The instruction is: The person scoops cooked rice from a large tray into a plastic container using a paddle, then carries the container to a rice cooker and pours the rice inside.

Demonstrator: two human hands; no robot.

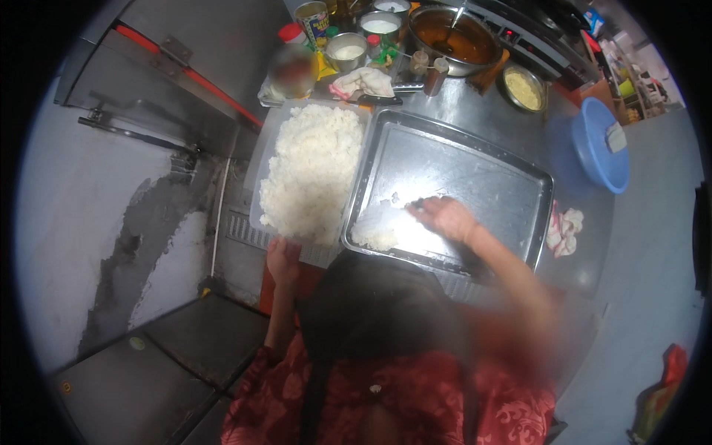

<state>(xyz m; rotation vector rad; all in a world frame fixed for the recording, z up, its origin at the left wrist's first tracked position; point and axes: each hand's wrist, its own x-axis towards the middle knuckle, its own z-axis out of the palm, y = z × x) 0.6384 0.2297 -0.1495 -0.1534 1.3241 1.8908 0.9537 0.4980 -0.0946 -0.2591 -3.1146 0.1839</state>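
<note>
Cooked white rice [314, 167] fills much of a translucent plastic container [257, 203] in front of me on the left. At the container's near edge, my left hand [284, 260] has its fingers curled against the rim. A wide metal baking tray [473, 167] lies to the right of the container. My right hand [446, 218] is low over the tray, fingers pointing left and slightly bent. A small patch of rice [375, 233] is in the tray's near left corner, left of that hand. Glare and blur hide whether the right fingertips hold anything.
Behind the tray stand a metal bowl of brown liquid [455, 41], squeeze bottles [436, 77] and a knife [380, 100]. A crumpled cloth [364, 82] lies behind the container. To the right are a blue plastic basin [598, 147], a bowl of yellowish food [523, 89] and another cloth [564, 231].
</note>
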